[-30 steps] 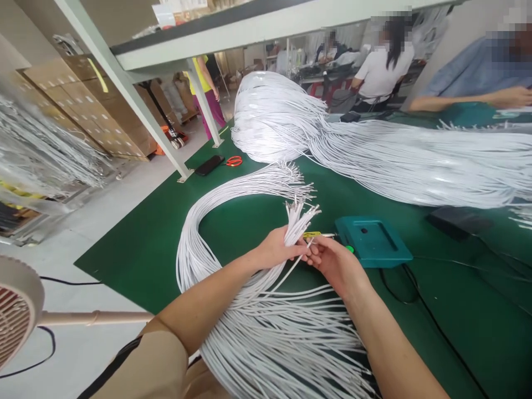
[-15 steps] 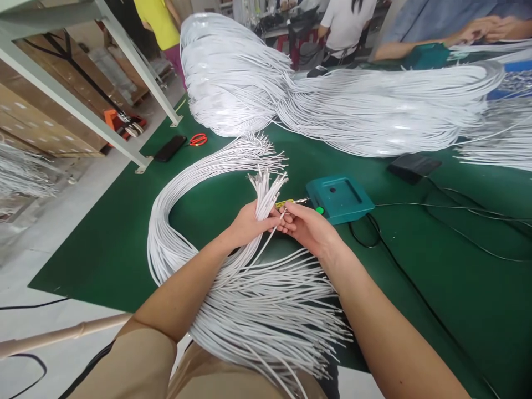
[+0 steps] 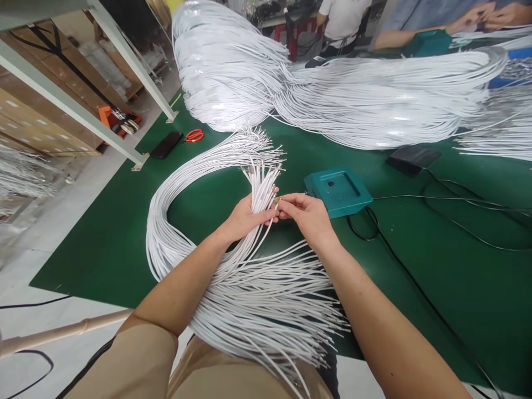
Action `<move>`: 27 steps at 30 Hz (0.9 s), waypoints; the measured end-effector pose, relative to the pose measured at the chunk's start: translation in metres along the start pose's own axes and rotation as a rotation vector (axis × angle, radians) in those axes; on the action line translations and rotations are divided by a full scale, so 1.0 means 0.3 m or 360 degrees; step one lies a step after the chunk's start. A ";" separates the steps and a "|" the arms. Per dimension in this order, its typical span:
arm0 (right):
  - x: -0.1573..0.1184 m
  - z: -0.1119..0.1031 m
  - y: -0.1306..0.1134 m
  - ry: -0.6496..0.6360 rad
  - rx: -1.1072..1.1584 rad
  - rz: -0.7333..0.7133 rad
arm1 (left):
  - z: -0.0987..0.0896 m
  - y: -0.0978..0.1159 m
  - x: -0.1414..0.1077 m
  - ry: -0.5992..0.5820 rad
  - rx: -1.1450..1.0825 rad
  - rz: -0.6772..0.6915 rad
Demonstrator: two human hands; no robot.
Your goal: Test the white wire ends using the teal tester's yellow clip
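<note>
My left hand is closed around a bundle of thin white wires, whose tips fan out above the thumb. Close beside it, my right hand pinches the end of a single white wire between thumb and fingertips, almost touching the left fingers. Behind the right hand sits a teal box-shaped device with a recessed top; a bit of something yellow shows between it and my fingers. Loose white wires spread beneath my forearms, and others curve round on the left.
Large bundles of white wire lie across the back of the green table. A phone, red-handled scissors, a black block and black cables lie there too. A metal frame stands left. Co-workers are beyond.
My right hand has turned over from a more open pose and brought the wire end closer to the bundle. It now hides the device's green button and most of the yellow item.
</note>
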State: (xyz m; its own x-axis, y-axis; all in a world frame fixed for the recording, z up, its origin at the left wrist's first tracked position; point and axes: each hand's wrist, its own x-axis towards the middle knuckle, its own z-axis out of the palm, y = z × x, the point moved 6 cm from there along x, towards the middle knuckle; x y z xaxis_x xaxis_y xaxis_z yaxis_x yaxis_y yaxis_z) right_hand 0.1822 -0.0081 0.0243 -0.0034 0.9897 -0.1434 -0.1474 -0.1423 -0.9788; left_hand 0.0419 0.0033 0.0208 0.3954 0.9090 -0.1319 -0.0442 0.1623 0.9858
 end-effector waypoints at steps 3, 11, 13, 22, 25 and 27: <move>0.005 -0.003 -0.002 0.0010 -0.0242 -0.0129 | -0.003 -0.009 0.000 -0.0026 -0.0035 -0.0064; -0.033 0.014 -0.049 0.0152 -0.1046 -0.0617 | 0.004 -0.019 0.009 -0.0071 -0.0153 -0.0177; -0.050 0.032 -0.068 0.0185 -0.1378 -0.0862 | 0.008 -0.021 0.013 -0.0065 -0.0198 -0.0211; -0.085 0.096 -0.071 0.0158 -0.2317 -0.1491 | -0.001 -0.031 0.035 -0.0079 -0.0246 -0.0186; -0.065 0.088 -0.079 0.0090 -0.2303 -0.1421 | -0.015 -0.036 0.043 -0.0046 -0.0180 -0.0173; -0.037 0.079 -0.097 0.0032 -0.2255 -0.1330 | -0.029 -0.035 0.046 0.0021 -0.0105 -0.0163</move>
State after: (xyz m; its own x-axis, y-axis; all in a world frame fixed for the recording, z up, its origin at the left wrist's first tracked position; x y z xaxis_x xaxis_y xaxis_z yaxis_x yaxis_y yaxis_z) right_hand 0.1632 -0.0145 0.0580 -0.3787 0.7972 0.4703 0.8654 0.4851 -0.1254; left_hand 0.0399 0.0173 0.0076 0.3889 0.8913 -0.2333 -0.0649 0.2791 0.9581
